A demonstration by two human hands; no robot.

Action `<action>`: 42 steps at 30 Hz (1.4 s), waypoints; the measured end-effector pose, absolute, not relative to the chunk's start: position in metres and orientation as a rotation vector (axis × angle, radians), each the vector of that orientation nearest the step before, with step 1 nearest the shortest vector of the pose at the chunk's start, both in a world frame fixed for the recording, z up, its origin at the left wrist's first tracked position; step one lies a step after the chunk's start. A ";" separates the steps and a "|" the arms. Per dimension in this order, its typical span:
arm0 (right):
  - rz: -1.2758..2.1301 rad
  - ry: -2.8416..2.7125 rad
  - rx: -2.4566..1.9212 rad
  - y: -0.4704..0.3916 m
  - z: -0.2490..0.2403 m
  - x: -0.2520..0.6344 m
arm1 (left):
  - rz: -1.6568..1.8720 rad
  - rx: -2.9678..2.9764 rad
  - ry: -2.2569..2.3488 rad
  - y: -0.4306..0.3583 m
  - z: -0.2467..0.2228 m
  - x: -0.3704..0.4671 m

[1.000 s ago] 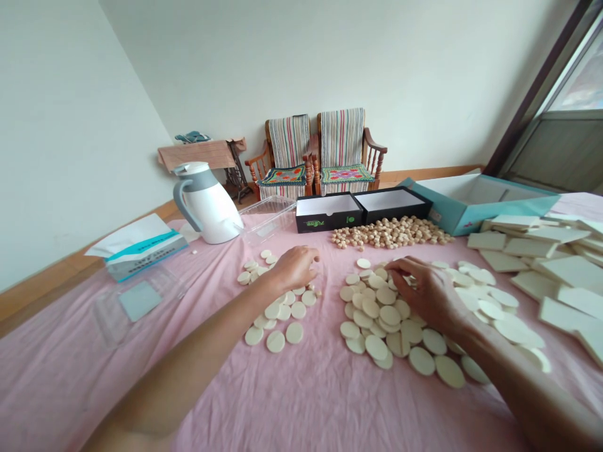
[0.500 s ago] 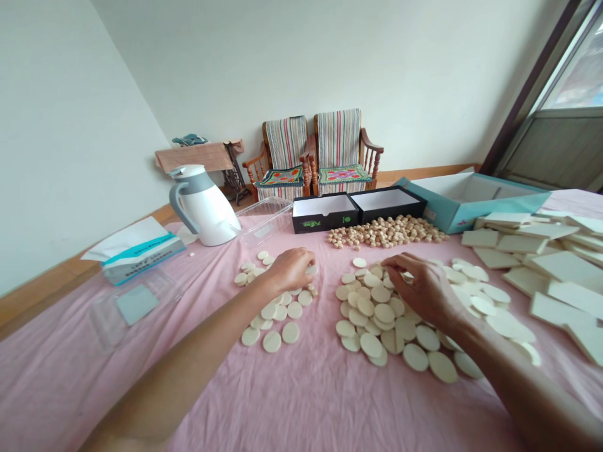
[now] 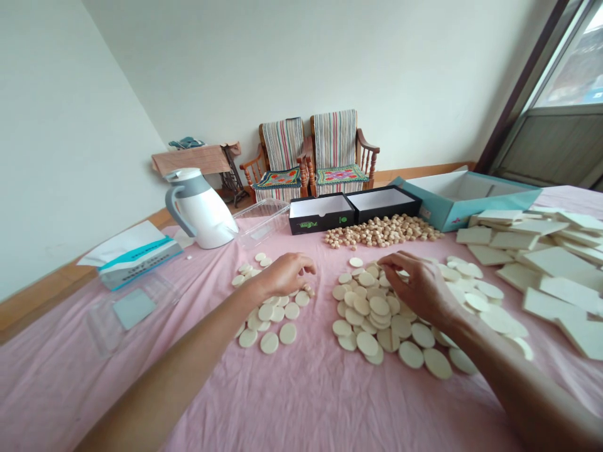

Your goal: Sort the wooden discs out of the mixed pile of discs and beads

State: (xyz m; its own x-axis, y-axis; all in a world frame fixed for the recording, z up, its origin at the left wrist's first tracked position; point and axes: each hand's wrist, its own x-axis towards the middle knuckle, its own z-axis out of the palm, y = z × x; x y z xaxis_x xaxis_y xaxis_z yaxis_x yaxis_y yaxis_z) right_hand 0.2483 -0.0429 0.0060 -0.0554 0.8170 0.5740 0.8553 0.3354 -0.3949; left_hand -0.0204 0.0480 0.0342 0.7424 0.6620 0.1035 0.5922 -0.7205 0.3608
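My left hand (image 3: 291, 274) hovers over the smaller group of pale round wooden discs (image 3: 292, 311) at the middle left. Its fingers are bent and apart, with no disc showing between them. A few small wooden beads (image 3: 308, 289) lie just below its fingertips. At the far edge of the larger pile of wooden discs (image 3: 379, 306), my right hand (image 3: 414, 282) has thumb and fingers pinched together. What sits in that pinch, if anything, is hidden. Part of this pile is covered by the right hand and forearm.
Wooden beads (image 3: 384, 231) are heaped before two black boxes (image 3: 323, 223). A teal box (image 3: 452, 213) and square wooden boards (image 3: 560, 263) occupy the right. At left are a white-grey jug (image 3: 207, 213), a tissue pack (image 3: 139, 260) and clear plastic trays (image 3: 261, 223). Pink cloth (image 3: 292, 402) covers the table.
The disc that was in my left hand's fingers no longer shows there, and those fingers have spread apart. My right hand stays at the larger pile, pinched. The view has shifted slightly.
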 end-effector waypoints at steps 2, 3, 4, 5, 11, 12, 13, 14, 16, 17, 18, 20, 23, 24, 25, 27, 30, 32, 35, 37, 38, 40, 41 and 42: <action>-0.079 -1.865 -1.471 -0.042 0.004 0.248 | 0.252 2.628 0.978 0.049 0.028 -0.033; -0.080 -1.868 -1.467 -0.042 0.004 0.247 | 0.244 2.622 0.972 0.048 0.025 -0.037; -0.077 -1.874 -1.466 -0.042 0.003 0.247 | 0.246 2.619 0.963 0.047 0.023 -0.039; -0.073 -1.877 -1.465 -0.042 0.002 0.247 | 0.256 2.621 0.956 0.046 0.022 -0.039; -0.028 -1.855 -1.464 -0.040 0.001 0.249 | 0.367 2.512 1.071 0.062 0.017 -0.023; -0.021 -1.847 -1.469 -0.040 0.002 0.249 | 0.394 2.489 1.099 0.070 0.016 -0.016; -0.021 -1.841 -1.476 -0.040 0.002 0.250 | 0.424 2.471 1.127 0.079 0.014 -0.008; -0.024 -1.838 -1.484 -0.041 0.003 0.251 | 0.457 2.451 1.157 0.088 0.013 0.001; -0.028 -1.838 -1.493 -0.041 0.005 0.251 | 0.549 2.404 1.220 0.105 0.012 0.020; -0.025 -1.840 -1.497 -0.041 0.006 0.251 | 0.611 2.378 1.246 0.111 0.012 0.028; -0.019 -1.842 -1.501 -0.041 0.006 0.252 | 0.668 2.354 1.267 0.116 0.013 0.034; -0.011 -1.848 -1.502 -0.041 0.006 0.251 | 0.750 2.319 1.281 0.119 0.017 0.038; -0.024 -1.860 -1.496 -0.041 0.004 0.251 | 0.705 2.322 1.209 0.108 0.022 0.023; -0.033 -1.866 -1.492 -0.041 0.003 0.250 | 0.642 2.330 1.163 0.102 0.023 0.015; -0.043 -1.870 -1.490 -0.041 0.003 0.249 | 0.562 2.336 1.109 0.095 0.025 0.005; -0.063 -1.880 -1.489 -0.041 0.002 0.248 | 0.364 2.340 0.990 0.081 0.027 -0.012; -0.080 -1.885 -1.505 -0.041 0.001 0.248 | 0.125 2.364 0.873 0.064 0.029 -0.028; -0.080 -1.886 -1.515 -0.041 0.001 0.249 | 0.083 2.406 0.865 0.056 0.029 -0.032; -0.070 -1.890 -1.504 -0.040 0.002 0.251 | 0.106 2.469 0.874 0.050 0.028 -0.030; -0.070 -1.885 -1.498 -0.039 0.002 0.252 | 0.107 2.496 0.894 0.052 0.028 -0.025; -0.072 -1.881 -1.497 -0.039 0.002 0.252 | 0.127 2.503 0.925 0.054 0.027 -0.021; -0.073 -1.875 -1.498 -0.040 0.003 0.252 | 0.230 2.502 1.014 0.061 0.028 -0.012; -0.071 -1.873 -1.501 -0.040 0.004 0.251 | 0.312 2.496 1.067 0.065 0.029 -0.006; -0.066 -1.871 -1.505 -0.040 0.005 0.251 | 0.404 2.487 1.125 0.070 0.030 0.000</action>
